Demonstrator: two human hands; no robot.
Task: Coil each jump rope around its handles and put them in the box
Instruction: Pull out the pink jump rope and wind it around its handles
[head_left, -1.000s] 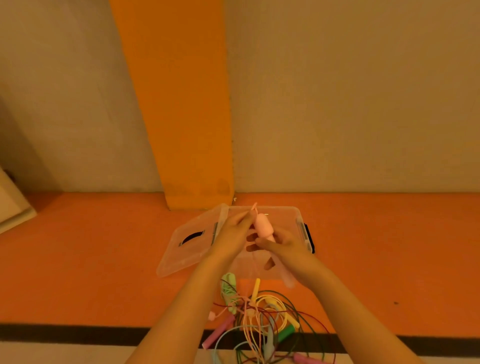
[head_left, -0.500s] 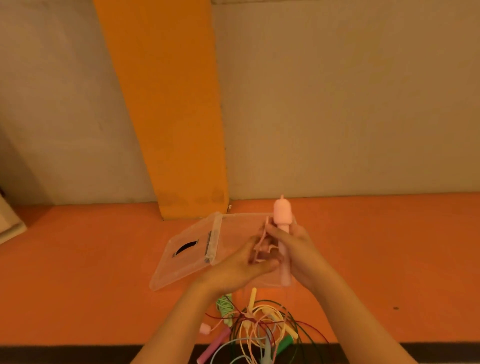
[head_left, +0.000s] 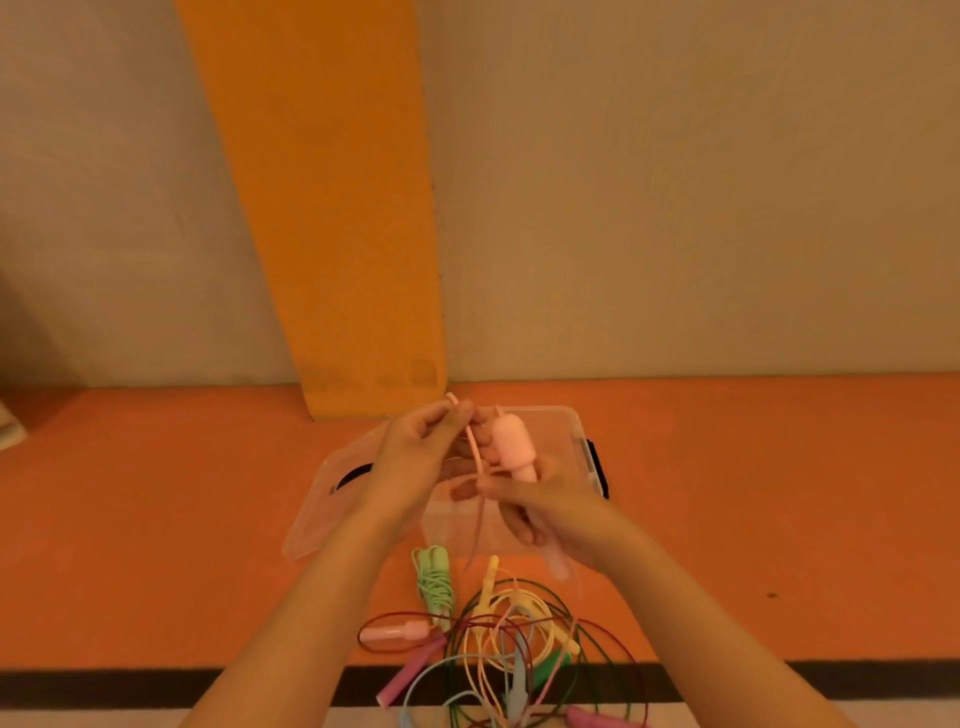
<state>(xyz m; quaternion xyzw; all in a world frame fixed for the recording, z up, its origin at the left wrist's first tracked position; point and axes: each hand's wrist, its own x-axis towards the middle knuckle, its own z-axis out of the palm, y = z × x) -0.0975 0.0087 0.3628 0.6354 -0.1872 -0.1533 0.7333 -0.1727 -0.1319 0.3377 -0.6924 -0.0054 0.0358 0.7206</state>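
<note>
Hands at work above a clear plastic box (head_left: 569, 422) on an orange surface (head_left: 156, 519), near the foot of an orange pillar (head_left: 332, 208). Right grip (head_left: 550, 512) clamped round the lower part of a pale pink jump-rope handle (head_left: 511, 441), bulbous end tilted up and away. Left grip (head_left: 415, 457) just beside it, thumb and fingertips pinching the pink cord (head_left: 475, 449), a short loop poking above the knuckles, the rest trailing down between the two wrists. Box open, its lid (head_left: 322, 514) lying against the left side, a black latch showing on the right wall. Nearer the camera, a green rope (head_left: 434, 577) already wound tight round its handles, touching a loose tangle (head_left: 519, 639) of yellow, green, red, blue and pink ropes spread toward a black stripe (head_left: 156, 686) along the near edge. Inside of the box largely hidden behind both hands.
</note>
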